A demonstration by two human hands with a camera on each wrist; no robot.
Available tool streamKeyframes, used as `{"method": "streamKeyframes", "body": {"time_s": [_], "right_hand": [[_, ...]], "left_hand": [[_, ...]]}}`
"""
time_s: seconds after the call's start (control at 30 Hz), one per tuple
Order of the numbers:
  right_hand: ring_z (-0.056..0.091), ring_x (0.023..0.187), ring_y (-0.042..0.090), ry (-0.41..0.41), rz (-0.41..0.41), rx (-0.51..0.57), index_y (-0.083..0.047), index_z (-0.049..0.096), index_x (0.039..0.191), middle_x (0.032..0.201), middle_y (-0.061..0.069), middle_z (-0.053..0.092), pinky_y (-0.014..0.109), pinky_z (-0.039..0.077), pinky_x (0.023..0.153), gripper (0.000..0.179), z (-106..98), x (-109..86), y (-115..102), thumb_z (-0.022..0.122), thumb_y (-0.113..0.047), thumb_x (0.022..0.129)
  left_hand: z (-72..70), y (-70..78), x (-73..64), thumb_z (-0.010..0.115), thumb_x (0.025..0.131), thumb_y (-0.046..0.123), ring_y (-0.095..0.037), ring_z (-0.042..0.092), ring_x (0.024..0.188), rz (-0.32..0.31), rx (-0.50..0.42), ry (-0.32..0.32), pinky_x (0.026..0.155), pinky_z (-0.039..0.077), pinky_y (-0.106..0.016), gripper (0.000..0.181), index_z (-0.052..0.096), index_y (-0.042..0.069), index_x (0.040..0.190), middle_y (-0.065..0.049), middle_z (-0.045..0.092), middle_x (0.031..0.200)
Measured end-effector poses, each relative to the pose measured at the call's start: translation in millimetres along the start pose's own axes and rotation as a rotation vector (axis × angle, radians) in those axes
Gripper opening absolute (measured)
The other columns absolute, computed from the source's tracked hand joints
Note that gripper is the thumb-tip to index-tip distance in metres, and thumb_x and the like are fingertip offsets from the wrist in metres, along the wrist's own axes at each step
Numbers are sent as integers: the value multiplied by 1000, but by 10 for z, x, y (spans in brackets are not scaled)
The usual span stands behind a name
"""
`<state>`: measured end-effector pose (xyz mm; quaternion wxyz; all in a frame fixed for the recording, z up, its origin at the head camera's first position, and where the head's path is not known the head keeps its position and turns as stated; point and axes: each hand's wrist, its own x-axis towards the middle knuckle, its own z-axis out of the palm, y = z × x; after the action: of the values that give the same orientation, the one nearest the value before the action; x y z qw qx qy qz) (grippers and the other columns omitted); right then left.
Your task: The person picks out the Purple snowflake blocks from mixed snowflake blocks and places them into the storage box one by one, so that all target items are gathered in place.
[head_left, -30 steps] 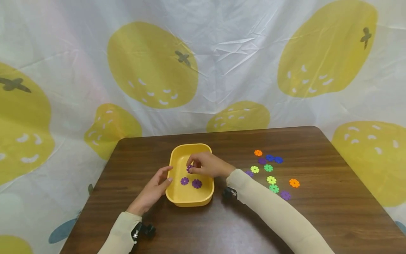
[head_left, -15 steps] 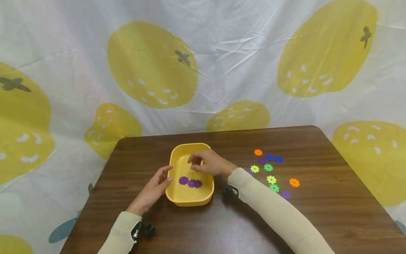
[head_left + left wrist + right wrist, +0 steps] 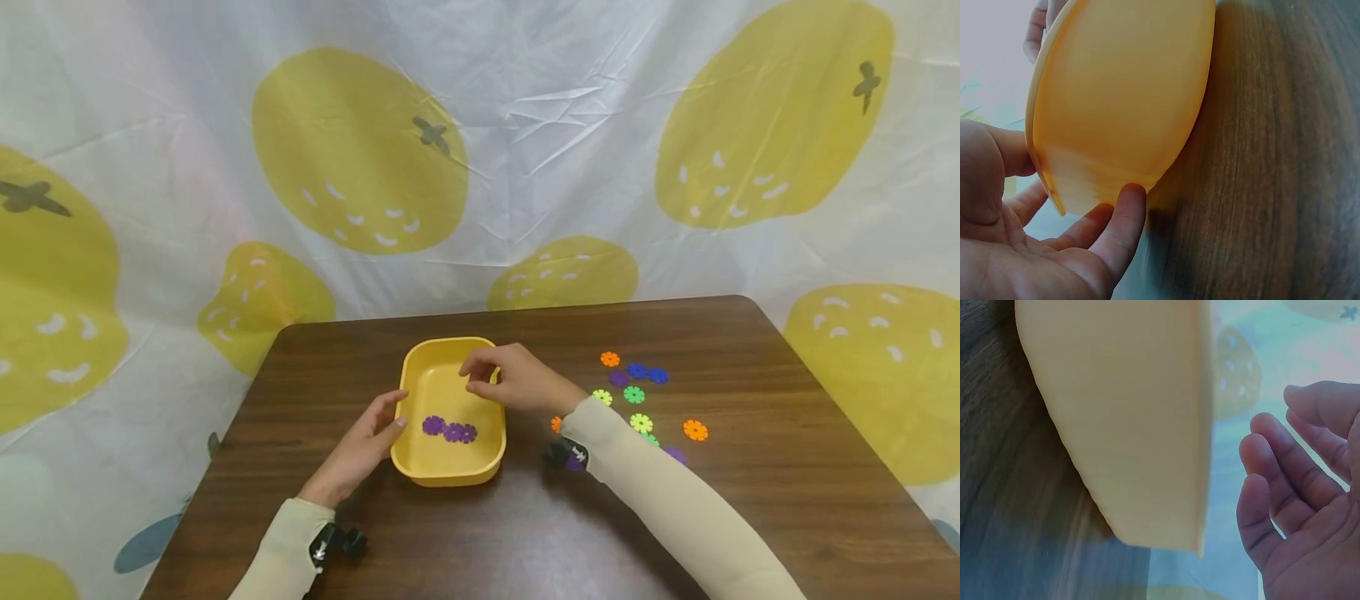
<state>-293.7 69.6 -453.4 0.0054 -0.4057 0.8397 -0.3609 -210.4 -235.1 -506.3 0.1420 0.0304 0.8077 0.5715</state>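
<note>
A yellow plastic tray [image 3: 450, 463] rests on the brown table. My left hand [image 3: 362, 446] grips its left rim; in the left wrist view the thumb is at the rim and fingertips touch the outer wall [image 3: 1129, 94]. Purple snowflake discs [image 3: 433, 426], notched around the edge, lie in the tray's near half, two of them overlapping. Over the tray's right rim hovers my right hand [image 3: 517, 379], fingers loosely bent. Nothing shows between those fingers [image 3: 1269, 450] in the right wrist view, and they stand apart from the tray wall.
Right of the tray, loose snowflake discs lie scattered: orange [image 3: 695, 430], green [image 3: 633, 395], yellow [image 3: 641, 423], blue [image 3: 657, 376] and purple [image 3: 618, 378]. My right forearm [image 3: 667, 492] covers some of them. A lemon-print curtain [image 3: 525, 167] hangs behind the table.
My right hand released a purple disc in the tray, then rose and moved right toward the rim. The disc now lies with the other purple ones. My left hand stayed at the rim.
</note>
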Motion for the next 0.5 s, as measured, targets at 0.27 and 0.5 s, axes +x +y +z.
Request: {"method": "streamKeyframes", "body": {"time_s": [0.27,0.5], "right_hand": [[67,82,10,23,91,52,-21,72,115,96,-8,73,28,60,74,15,-155,-196,-28,74,-22,101],[68,79,12,42,115,62,-18,73,117,97,-9,75,29,60,72,17,-281,-387,-35,74,-23,101]], "left_hand": [[-8,-5,5,56,111,35,-31,63,127,1,-14,-10,109,55,-48,52,38,29,160,-19,47,152],[0,-20,25,54,112,32,-31,64,125,9,-21,-15,107,57,-47,52,38,28,161,-20,48,150]]}}
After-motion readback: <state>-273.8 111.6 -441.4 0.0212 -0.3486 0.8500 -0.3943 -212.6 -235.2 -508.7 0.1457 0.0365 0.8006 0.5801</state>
